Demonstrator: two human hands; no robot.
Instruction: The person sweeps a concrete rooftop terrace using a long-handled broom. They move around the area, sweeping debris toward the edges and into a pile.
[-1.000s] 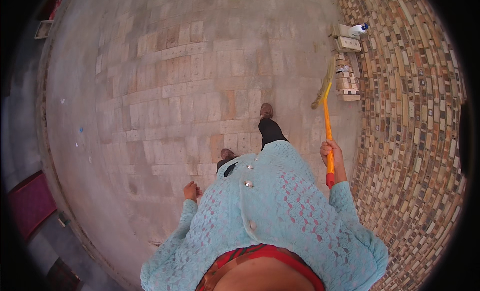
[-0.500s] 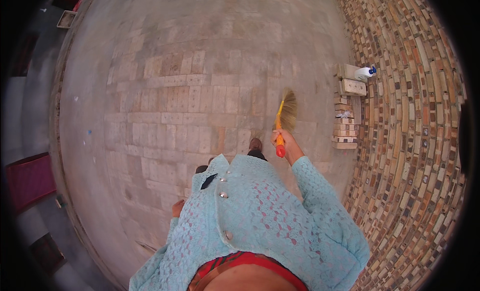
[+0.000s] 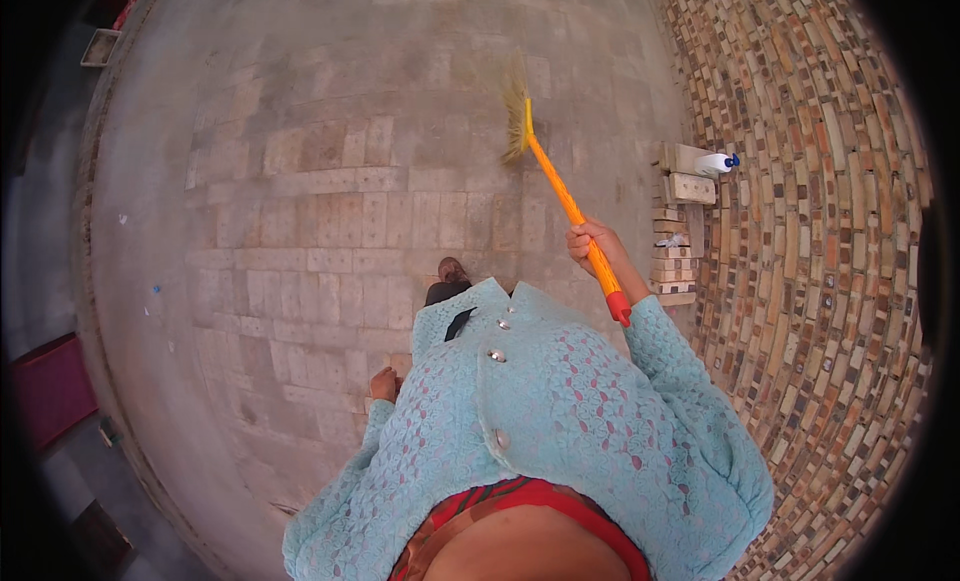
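Note:
My right hand (image 3: 592, 243) is closed around the orange handle of a short broom (image 3: 556, 184). The handle's red end cap points back toward my right forearm. A yellow collar joins it to a fan of straw bristles (image 3: 515, 116), stretched out ahead over the paving and smeared by motion at the far tip. Beside my left hip hangs my left hand (image 3: 385, 384), its fingers curled in, with nothing visible in them. One brown shoe (image 3: 452, 270) shows past the hem of my light blue jacket (image 3: 560, 401).
Grey paving bricks (image 3: 330, 221) cover the ground. On the right, pale blocks (image 3: 692, 188) are stacked against a brick wall (image 3: 800, 281), with a white bottle with a blue top (image 3: 714, 164) on them. At far left lie a dark red panel (image 3: 55, 391) and a shallow tray (image 3: 100, 48).
My right hand has moved slightly forward and right, and the broom head has swung forward and left. A different foot position shows, and my left hand has come more into view.

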